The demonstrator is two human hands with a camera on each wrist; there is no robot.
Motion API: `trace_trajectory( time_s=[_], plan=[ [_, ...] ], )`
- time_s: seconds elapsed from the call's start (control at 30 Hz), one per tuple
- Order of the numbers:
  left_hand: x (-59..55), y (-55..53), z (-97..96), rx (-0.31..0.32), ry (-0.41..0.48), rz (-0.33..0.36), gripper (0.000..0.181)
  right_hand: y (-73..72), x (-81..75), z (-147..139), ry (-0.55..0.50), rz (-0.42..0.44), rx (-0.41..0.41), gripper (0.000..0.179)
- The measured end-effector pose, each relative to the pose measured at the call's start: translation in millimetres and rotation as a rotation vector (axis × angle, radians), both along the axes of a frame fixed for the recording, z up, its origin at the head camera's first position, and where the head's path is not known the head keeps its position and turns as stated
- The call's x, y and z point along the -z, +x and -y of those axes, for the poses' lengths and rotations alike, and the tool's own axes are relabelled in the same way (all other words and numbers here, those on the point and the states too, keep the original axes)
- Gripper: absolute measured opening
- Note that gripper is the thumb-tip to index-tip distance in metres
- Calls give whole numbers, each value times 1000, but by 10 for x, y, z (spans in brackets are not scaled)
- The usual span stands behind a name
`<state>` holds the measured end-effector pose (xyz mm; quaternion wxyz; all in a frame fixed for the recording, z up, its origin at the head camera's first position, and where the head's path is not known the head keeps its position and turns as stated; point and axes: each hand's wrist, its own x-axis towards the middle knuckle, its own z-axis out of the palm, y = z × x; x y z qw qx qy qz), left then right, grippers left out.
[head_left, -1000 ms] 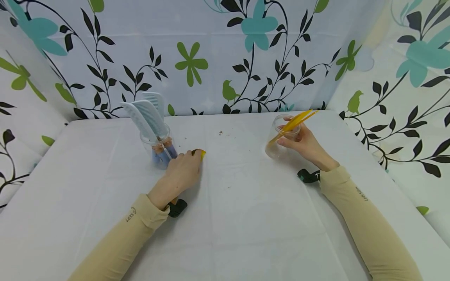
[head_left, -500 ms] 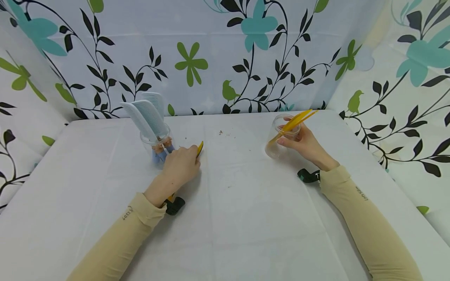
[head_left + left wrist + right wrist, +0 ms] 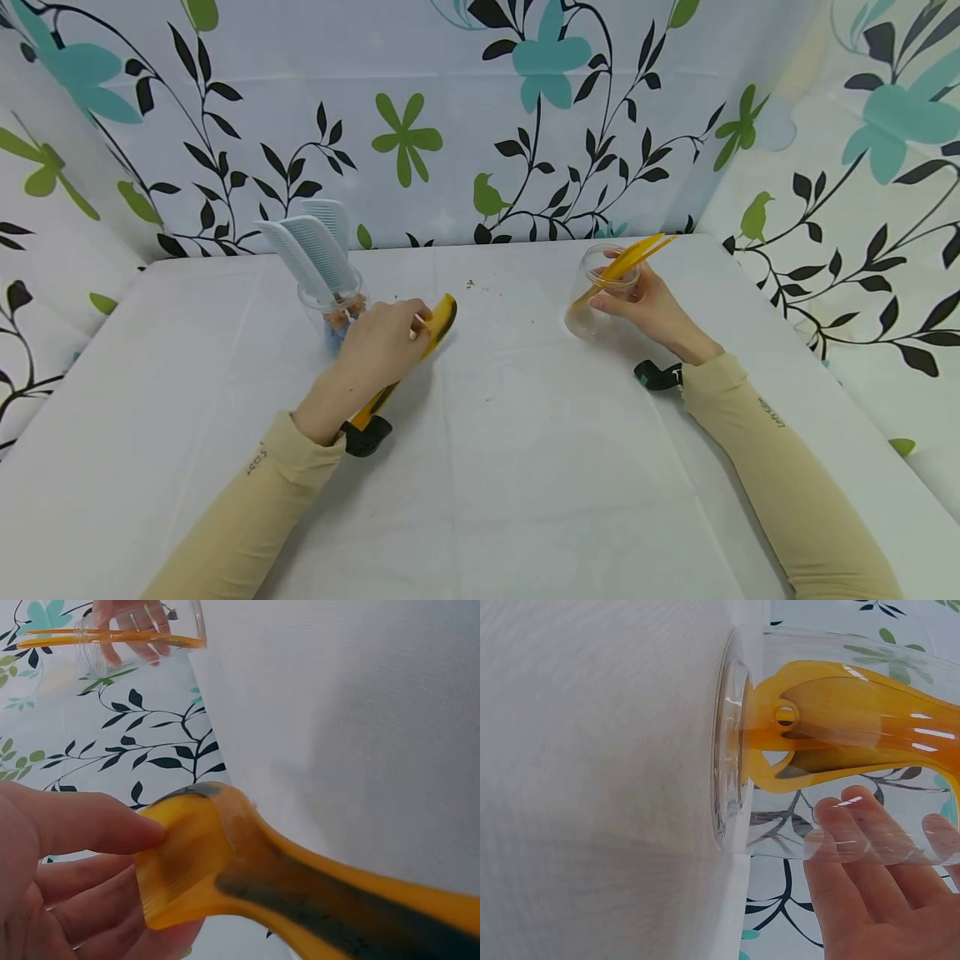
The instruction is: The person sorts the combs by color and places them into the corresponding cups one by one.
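Note:
My left hand [image 3: 378, 342] pinches a yellow tool [image 3: 442, 321] with a dark inlaid handle. In the left wrist view, my thumb and fingers are at its wide, finely ridged head [image 3: 187, 855]; the handle [image 3: 330, 900] runs back toward my wrist. At the right, my right hand [image 3: 652, 308] grips a clear jar [image 3: 588, 321] around its side. Two similar yellow tools [image 3: 622, 262] lean inside, with their holed handle ends [image 3: 787, 720] near the jar's bottom in the right wrist view.
Just behind my left hand stands another clear jar [image 3: 309, 302] holding several pale blue combs [image 3: 322, 250]. Small brown crumbs [image 3: 470, 285] lie on the white tablecloth [image 3: 540, 433] between the jars. A leaf-patterned curtain [image 3: 450, 58] borders the far edge.
My left hand has drawn slightly back and turned, and more of the yellow tool now shows, including its dark inlay and handle. The right hand and its jar stay in place.

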<state>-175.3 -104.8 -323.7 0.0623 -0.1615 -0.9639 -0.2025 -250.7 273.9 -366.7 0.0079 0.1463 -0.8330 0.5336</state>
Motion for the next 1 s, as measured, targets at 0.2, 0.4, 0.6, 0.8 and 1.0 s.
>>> trace_trajectory(
  time_s=[0.2, 0.4, 0.6, 0.8, 1.0],
  plan=[
    [-66, -6, -9, 20, 97, -26, 24, 6, -15, 1, 6, -2, 7, 71],
    [-202, -24, -22, 57, 220, -58, 22, -1, -17, 15, -23, 5, 1, 71],
    [-380, -66, -192, 80, 324, -57, 22, 1, -1, 11, -22, 8, 5, 72],
    [-452, -90, -389, 125, 440, -67, 21, 0, -1, 19, -16, -7, 7, 72],
    [-457, -154, -565, 160, 584, -96, 18, 10, -6, 20, -25, 1, 8, 71]
  ],
)
